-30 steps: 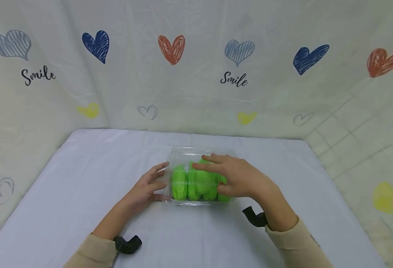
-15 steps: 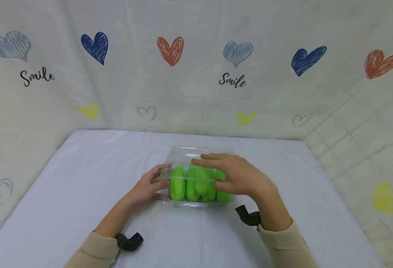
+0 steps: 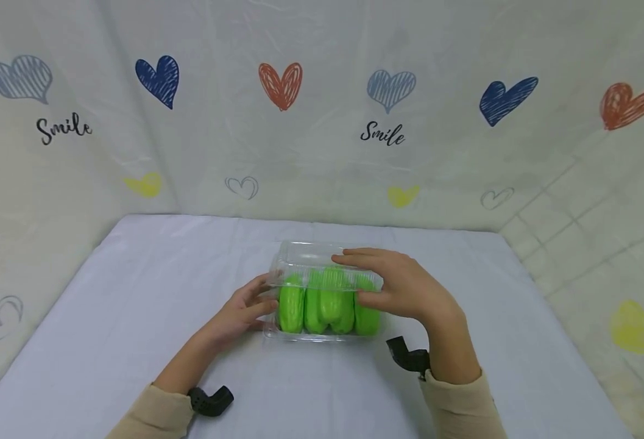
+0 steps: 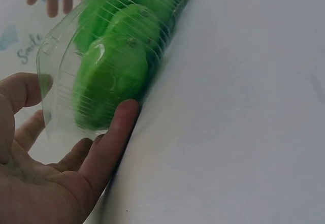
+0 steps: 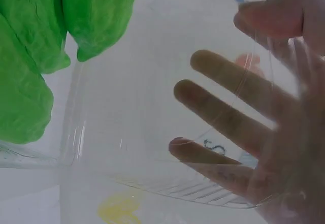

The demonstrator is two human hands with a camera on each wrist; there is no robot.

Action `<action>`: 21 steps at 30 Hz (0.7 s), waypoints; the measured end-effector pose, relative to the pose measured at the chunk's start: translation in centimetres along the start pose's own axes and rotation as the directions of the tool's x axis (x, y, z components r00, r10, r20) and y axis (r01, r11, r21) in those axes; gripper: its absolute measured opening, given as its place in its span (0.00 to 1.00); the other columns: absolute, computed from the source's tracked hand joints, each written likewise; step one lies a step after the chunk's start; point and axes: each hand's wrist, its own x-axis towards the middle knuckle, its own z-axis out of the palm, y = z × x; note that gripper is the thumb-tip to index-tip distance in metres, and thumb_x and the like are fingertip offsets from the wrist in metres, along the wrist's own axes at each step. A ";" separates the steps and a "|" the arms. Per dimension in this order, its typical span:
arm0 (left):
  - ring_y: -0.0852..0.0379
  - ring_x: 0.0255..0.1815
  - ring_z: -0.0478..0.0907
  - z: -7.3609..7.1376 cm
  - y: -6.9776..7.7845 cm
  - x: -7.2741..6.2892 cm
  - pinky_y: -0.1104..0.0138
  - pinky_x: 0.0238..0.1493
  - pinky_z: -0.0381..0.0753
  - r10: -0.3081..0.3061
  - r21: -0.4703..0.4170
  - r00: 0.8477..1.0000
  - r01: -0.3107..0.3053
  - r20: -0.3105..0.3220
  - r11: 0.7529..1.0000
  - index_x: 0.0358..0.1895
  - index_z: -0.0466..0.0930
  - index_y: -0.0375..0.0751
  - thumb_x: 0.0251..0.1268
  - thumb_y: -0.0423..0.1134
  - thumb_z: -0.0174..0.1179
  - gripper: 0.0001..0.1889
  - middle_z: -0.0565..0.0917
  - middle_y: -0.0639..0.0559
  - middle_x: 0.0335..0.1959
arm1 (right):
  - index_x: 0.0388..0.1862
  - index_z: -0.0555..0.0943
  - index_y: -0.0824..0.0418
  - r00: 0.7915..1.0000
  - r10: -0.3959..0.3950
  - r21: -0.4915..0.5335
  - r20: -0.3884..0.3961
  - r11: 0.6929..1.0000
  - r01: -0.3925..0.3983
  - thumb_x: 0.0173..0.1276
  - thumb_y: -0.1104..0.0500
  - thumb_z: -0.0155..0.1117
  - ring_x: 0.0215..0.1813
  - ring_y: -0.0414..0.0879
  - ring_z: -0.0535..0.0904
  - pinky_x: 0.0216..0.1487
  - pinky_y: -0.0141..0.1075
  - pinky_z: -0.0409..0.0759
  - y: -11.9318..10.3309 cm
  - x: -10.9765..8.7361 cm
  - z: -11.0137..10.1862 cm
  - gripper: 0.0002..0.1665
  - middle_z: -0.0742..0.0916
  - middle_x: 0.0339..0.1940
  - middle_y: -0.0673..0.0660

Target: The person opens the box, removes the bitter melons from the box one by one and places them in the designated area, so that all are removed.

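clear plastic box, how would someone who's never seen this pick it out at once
Find the white cloth below the heart-printed backdrop. Between the left hand and right hand sits the clear plastic box, see-through, unlike the opaque green pieces inside it.

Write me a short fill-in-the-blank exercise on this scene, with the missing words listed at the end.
1. The pieces inside the clear container are coloured ____.
2. In the head view, the person's ____ grip is at the container's left end.
3. On the backdrop, the word printed below the pale blue hearts is ____.
4. The curved fittings beside the sleeves are coloured ____.

Missing words: green; left; Smile; black.
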 end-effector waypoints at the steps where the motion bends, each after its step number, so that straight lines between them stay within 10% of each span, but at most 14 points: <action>1: 0.36 0.74 0.62 0.0 -0.1 0.0 0.52 0.52 0.83 -0.003 0.000 1.000 0.003 -0.001 1.000 0.79 0.55 0.54 0.75 0.39 0.56 0.33 0.58 0.39 0.77 | 0.70 0.74 0.40 1.000 0.008 -0.001 -0.009 1.000 -0.008 0.60 0.58 0.66 0.72 0.48 0.72 0.64 0.52 0.75 0.1 -0.1 0.0 0.37 0.78 0.70 0.47; 21: 0.41 0.76 0.59 -0.3 -1.2 0.0 0.52 0.55 0.81 0.003 -0.029 1.000 -0.003 0.009 1.000 0.80 0.52 0.56 0.75 0.42 0.56 0.35 0.54 0.49 0.80 | 0.63 0.80 0.51 0.945 0.048 0.012 -0.323 0.999 -0.046 0.65 0.62 0.68 0.63 0.48 0.79 0.58 0.48 0.78 2.5 -0.7 -0.3 0.26 0.85 0.60 0.49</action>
